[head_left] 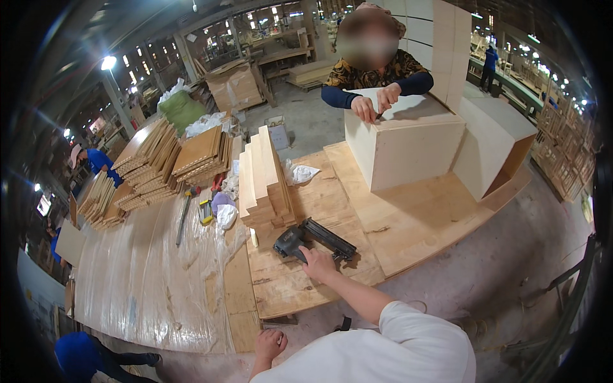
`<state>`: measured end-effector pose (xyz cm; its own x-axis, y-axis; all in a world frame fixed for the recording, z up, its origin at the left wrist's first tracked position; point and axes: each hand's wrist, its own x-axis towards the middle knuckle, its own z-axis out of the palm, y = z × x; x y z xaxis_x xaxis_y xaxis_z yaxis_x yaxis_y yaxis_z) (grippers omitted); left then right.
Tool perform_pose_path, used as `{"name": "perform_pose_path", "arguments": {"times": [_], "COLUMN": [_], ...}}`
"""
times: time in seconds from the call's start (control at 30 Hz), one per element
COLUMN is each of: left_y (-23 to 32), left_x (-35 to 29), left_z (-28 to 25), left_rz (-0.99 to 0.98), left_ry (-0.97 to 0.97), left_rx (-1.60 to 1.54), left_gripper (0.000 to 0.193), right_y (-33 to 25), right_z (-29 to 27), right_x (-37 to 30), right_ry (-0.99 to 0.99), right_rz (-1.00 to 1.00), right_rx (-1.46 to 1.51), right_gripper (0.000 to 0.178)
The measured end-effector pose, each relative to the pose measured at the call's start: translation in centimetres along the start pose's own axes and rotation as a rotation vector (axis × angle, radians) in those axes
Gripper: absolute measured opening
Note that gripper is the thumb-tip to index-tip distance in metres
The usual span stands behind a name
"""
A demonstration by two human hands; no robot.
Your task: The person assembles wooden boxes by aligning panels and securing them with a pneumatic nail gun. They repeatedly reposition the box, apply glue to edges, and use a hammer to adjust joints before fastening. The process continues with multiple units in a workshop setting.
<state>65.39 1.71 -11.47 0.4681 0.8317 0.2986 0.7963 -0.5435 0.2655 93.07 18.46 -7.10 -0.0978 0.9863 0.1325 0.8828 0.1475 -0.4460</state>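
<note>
The right hand (317, 262) closes its fingers on the black nail gun (313, 239), not yet lifted off the table (408, 223); left hand (271, 345) hangs loosely curled, empty.

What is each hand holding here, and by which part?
The right hand grips the black nail gun at its rear handle on the workbench. The left hand holds nothing.

The right hand (319, 262) covers the rear grip of the black nail gun (313, 239), so its hold cannot be told, the left hand (269, 345) shows only a curled back, the worker's (373, 76) face is blurred, and the small tools (205, 210) on the plastic-covered worktop (147, 274) are too small to name.
</note>
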Motion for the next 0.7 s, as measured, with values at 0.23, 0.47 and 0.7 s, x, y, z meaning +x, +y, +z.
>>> {"name": "perform_pose_path", "arguments": {"times": [0.23, 0.47, 0.7], "left_y": [0.07, 0.01, -0.02], "left_x": [-0.03, -0.15, -0.17], "left_z": [-0.22, -0.14, -0.07], "left_rz": [-0.003, -0.001, -0.001], "left_ry": [-0.028, 0.008, 0.005], "left_rx": [0.015, 0.013, 0.023], "left_gripper": [0.013, 0.013, 0.013], "right_y": [0.00, -0.17, -0.12], "right_z": [-0.05, -0.39, -0.33], "right_x": [0.02, 0.12, 0.03], "right_ry": [0.007, -0.023, -0.008], "right_rz": [0.010, 0.010, 0.005], "right_rx": [0.002, -0.009, -0.014], "right_gripper": [0.060, 0.059, 0.058]}}
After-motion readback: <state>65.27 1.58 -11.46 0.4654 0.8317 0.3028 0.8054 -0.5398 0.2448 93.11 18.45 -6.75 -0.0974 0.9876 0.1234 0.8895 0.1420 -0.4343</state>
